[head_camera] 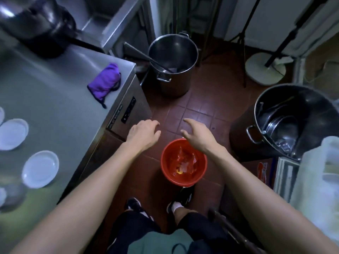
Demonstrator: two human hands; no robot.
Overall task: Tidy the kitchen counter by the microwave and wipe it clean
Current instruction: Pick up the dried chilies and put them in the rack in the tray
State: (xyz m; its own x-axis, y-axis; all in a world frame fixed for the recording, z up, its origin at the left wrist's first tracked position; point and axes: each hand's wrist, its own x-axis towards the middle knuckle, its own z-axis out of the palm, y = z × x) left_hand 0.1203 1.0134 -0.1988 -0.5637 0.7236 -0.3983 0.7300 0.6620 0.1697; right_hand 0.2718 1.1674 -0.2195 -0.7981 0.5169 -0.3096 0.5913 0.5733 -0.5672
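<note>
A red bucket (184, 178) stands on the tiled floor by my feet, with red wrappers and scraps inside. Both my hands hover above the floor just beyond it and hold nothing. My left hand (143, 132) has loosely curled fingers, near the steel counter's front corner. My right hand (197, 134) is relaxed with spread fingers over the bucket's far rim. On the steel counter (55, 99) at the left lies a crumpled purple cloth (105, 82) near the far right corner.
White plates (40, 169) (12, 133) lie on the counter's left side, and a dark pot (36, 24) sits at its back. Two big steel stockpots (173, 63) (293, 121) stand on the floor ahead and at the right. A fan base (264, 70) and stand legs fill the far floor.
</note>
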